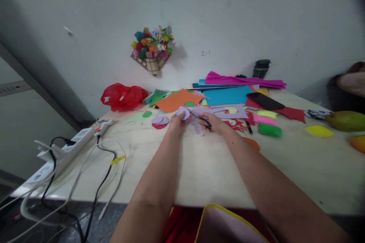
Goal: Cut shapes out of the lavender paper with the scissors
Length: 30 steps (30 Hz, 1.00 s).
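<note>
My left hand (177,121) is closed on a piece of lilac paper (183,112) with a rounded edge, held over the table's middle. In my right hand (212,121) is a pair of scissors (205,122) with black handles, its blades pointing left at the lilac paper. Lilac scraps (199,128) lie or hang below the two hands. Left of my left hand, several cut lilac circles (160,120) rest on a red circle (159,126). Behind the scissors lies a lilac sheet (239,111) with cut-out openings.
Orange (179,100) and blue sheets (228,95) lie at the back, beside a black phone (265,101). A red plastic bag (124,97) sits back left. A power strip (65,152) with cables takes the left edge. Coloured packets (269,130) and a green fruit (346,120) are right.
</note>
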Motion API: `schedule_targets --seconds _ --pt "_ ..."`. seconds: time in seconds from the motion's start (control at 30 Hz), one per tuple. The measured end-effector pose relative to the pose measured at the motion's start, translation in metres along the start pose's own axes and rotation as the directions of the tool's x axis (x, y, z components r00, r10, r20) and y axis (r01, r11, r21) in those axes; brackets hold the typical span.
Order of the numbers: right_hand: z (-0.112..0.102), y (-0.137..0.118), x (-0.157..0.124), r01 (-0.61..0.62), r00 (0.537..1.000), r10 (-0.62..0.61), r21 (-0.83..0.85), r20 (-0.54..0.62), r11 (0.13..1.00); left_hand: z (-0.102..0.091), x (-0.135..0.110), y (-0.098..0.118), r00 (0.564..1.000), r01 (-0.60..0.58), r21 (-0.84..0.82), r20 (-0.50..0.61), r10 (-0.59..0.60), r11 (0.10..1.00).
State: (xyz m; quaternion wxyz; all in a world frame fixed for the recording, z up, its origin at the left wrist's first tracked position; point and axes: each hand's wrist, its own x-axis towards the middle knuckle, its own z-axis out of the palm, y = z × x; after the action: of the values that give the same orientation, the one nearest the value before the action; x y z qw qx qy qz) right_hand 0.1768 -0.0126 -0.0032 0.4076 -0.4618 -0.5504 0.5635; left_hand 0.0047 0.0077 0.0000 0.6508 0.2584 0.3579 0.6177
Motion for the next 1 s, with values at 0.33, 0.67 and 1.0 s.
schedule_targets --seconds 0.33,0.67,1.0 --pt "0.007 -0.016 -0.013 -0.114 0.991 0.117 0.052 -0.06 0.992 -0.003 0.0 0.0 0.997 0.013 0.074 0.077 -0.019 0.997" --pt "0.006 -0.016 -0.014 -0.075 0.995 0.077 0.042 -0.06 0.996 -0.005 0.003 0.0 0.995 0.014 0.092 0.092 -0.022 0.996" --pt "0.006 -0.014 -0.012 -0.063 0.996 0.061 -0.029 -0.071 0.998 -0.001 -0.002 0.002 0.998 0.022 0.07 0.058 -0.026 0.997"
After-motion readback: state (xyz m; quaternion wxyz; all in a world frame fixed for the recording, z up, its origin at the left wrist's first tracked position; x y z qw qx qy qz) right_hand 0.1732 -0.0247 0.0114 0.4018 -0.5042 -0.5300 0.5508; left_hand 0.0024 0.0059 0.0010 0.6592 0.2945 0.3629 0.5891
